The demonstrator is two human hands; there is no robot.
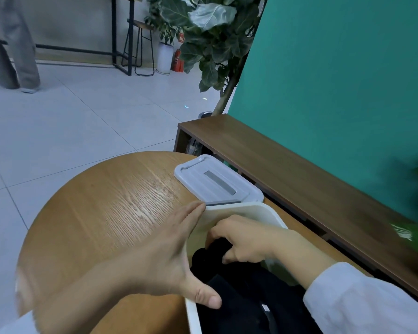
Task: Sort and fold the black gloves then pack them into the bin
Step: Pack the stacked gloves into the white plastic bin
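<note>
A white bin [241, 209] stands on the round wooden table [111, 208], at its right side. Black gloves [241, 292] lie inside it as a dark heap. My left hand [169, 256] lies flat against the bin's left outer wall, fingers straight, with the thumb hooked over the rim. My right hand [246, 239] reaches down into the bin and its curled fingers grip a black glove [219, 247] near the far end. The bottom of the bin is hidden by the gloves.
The bin's grey lid [215, 182] lies flat on the table just beyond the bin. A dark wooden bench [299, 169] runs along a teal wall on the right. A large plant stands behind; a person's legs are at far left.
</note>
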